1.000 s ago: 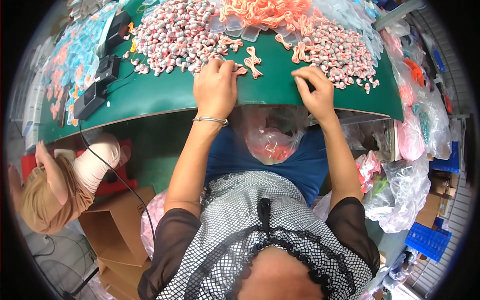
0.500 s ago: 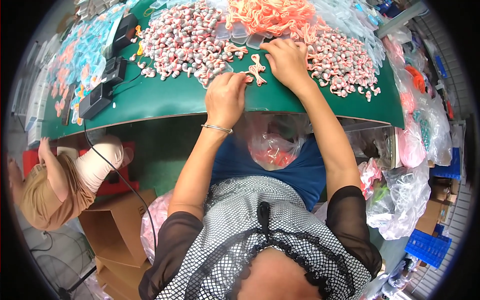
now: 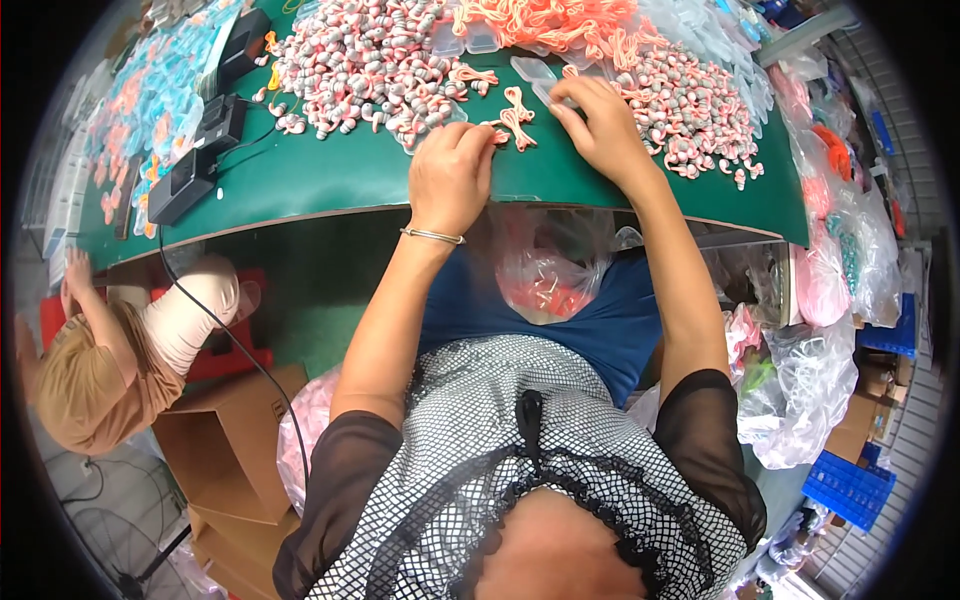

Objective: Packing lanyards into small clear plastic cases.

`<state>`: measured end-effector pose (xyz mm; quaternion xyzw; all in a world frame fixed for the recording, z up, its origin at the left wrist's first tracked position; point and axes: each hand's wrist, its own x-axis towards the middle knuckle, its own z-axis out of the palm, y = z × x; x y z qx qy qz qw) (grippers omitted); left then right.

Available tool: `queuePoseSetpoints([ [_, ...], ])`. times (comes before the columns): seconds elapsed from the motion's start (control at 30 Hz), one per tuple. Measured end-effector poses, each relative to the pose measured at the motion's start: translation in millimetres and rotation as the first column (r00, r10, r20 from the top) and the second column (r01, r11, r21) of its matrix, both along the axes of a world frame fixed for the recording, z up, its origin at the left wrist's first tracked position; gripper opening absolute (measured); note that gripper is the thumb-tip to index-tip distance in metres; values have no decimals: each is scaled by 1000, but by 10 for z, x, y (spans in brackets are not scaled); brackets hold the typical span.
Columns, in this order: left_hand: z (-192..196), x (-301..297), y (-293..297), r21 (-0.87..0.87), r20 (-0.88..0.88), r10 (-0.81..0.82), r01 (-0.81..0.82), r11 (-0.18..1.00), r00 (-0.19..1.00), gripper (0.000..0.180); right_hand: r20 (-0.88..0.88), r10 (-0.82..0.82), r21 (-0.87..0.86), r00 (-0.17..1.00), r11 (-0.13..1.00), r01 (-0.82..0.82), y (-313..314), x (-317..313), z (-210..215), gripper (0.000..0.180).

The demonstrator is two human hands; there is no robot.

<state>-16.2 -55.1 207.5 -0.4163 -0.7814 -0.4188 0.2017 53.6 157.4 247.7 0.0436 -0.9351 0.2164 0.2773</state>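
Observation:
My left hand (image 3: pixel 449 178), with a bracelet on its wrist, is closed in a pinch. A small coral cord bundle (image 3: pixel 498 135) shows at its fingertips. A clear plastic case (image 3: pixel 534 70) lies at the fingers of my right hand (image 3: pixel 606 130), which grip its near end. Between the hands a knotted coral cord bundle (image 3: pixel 517 118) rests on the green table (image 3: pixel 330 182). Another cord bundle (image 3: pixel 473 77) lies farther back. Small rounded grey-and-pink pieces form a large heap (image 3: pixel 355 60) at left and a second heap (image 3: pixel 690 115) at right.
Behind the hands lies a pile of coral cords (image 3: pixel 545 22). Black devices (image 3: pixel 182 188) with a cable stand at left, by blue clear pieces (image 3: pixel 160 80). Another person (image 3: pixel 95 375) sits at left near a cardboard box (image 3: pixel 225 440). Plastic bags (image 3: pixel 800 390) hang at right.
My right hand has drawn back and slightly right, bringing a clear case away from the others at the back. My left hand stays pinched at nearly the same place.

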Motion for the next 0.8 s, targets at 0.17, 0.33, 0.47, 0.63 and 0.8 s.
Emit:
queuePoseSetpoints([
  [0.17, -5, 33, -16, 78, 106, -53, 44, 996, 993, 12, -75, -34, 179, 997, 983, 47, -199, 617, 44, 11],
  [0.33, 52, 172, 34, 79, 263, -99, 81, 994, 960, 12, -4, -24, 253, 1000, 967, 24, -373, 790, -70, 13],
  [0.47, 81, 224, 122, 64, 212, -156, 145, 987, 965, 13, -22, -19, 206, 1000, 978, 23, -376, 793, -35, 14],
  [0.63, 129, 251, 142, 19, 100, -228, 227, 974, 969, 17, -68, -139, 93, 988, 985, 145, -178, 838, -17, 12],
  [0.8, 169, -49, -57, -1, -73, 55, -55, 998, 996, 15, -99, -213, 26, 972, 976, 216, -42, 918, -6, 10],
])
